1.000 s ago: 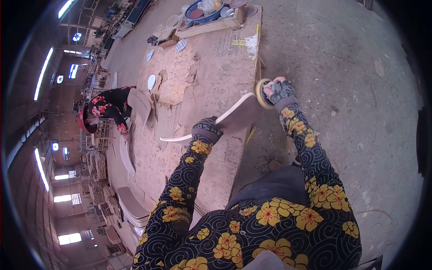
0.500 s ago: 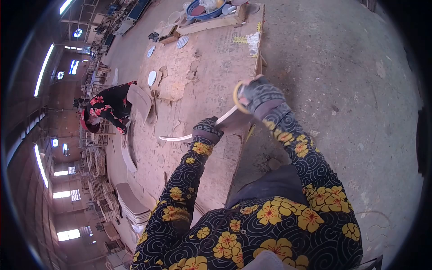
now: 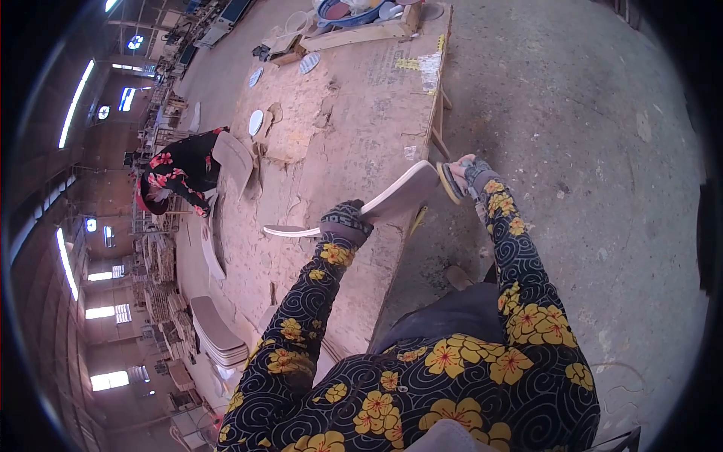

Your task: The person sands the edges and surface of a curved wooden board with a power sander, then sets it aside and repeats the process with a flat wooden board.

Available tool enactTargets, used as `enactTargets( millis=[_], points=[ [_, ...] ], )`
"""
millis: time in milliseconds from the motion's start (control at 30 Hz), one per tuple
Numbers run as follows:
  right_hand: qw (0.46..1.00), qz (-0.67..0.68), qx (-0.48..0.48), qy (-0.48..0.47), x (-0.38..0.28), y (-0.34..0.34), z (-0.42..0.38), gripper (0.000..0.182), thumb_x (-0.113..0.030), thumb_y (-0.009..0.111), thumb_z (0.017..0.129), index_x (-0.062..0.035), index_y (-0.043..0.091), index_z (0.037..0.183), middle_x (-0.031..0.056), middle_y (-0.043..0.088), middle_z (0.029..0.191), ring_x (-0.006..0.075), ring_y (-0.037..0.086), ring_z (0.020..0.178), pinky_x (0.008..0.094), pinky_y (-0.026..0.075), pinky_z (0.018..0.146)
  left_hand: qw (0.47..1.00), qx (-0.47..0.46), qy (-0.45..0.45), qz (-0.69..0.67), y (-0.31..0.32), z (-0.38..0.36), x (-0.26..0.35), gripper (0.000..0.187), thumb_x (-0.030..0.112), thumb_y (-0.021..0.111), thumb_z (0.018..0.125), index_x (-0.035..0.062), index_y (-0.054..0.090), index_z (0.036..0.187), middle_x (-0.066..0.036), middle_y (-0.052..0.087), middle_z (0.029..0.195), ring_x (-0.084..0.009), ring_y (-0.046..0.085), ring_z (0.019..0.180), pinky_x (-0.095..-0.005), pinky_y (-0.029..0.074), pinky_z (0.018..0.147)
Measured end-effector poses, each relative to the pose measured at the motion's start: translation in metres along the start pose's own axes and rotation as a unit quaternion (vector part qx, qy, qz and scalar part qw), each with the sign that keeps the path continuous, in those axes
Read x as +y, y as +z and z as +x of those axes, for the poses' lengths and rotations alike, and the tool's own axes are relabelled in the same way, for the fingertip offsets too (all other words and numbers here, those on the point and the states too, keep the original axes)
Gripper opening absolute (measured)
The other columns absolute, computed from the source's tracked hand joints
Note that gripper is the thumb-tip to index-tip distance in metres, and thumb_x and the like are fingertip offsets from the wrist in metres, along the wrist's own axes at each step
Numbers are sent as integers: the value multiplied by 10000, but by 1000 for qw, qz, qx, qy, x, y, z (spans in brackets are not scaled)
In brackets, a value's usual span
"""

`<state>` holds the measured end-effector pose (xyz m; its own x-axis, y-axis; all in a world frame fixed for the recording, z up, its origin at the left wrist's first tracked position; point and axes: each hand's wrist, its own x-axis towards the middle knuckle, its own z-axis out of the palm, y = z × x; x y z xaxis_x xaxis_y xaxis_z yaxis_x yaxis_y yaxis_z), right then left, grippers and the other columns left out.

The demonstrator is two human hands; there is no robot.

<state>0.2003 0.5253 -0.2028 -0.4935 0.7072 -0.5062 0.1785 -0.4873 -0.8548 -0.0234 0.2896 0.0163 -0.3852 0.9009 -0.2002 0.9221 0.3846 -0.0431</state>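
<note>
fingers [image 3: 352, 209] around curved, pale-edged brown panel [image 3: 405, 194]

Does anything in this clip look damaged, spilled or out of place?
Yes: the table looks damaged. Its top layer is torn and ragged in patches, with a loose-looking scrap beside the white disc. I see no spill.

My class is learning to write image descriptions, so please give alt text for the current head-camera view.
A person's left hand grips a curved board over a worktable while the right hand holds a round, yellow-edged pad beside the board's end. Across the table, another person in a floral top bends over.
</note>
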Motion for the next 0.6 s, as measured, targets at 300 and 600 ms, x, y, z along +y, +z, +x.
enactTargets(
  millis=[300, 600],
  points=[
    [727, -623, -52, -286, -220, 79, -161, 444, -346, 785, 771, -106, 638, 1115, 171, 680, 963, 345, 682, 886, 414, 563, 833, 1000, -3, 17, -2, -1, 4, -4, 451, 477, 710, 839, 92, 699, 1074, -156, 727, 997, -336, 698, 947, -433, 549, 842],
    [633, -592, -23, -499, -192, 57, -115, 451, -362, 790, 763, -108, 637, 1104, 159, 679, 986, 352, 667, 923, 411, 541, 873, 1000, -10, 12, -19, -4, -3, 1, 431, 484, 691, 845, 97, 690, 1036, -155, 721, 958, -336, 697, 917, -441, 549, 820]
  ],
)
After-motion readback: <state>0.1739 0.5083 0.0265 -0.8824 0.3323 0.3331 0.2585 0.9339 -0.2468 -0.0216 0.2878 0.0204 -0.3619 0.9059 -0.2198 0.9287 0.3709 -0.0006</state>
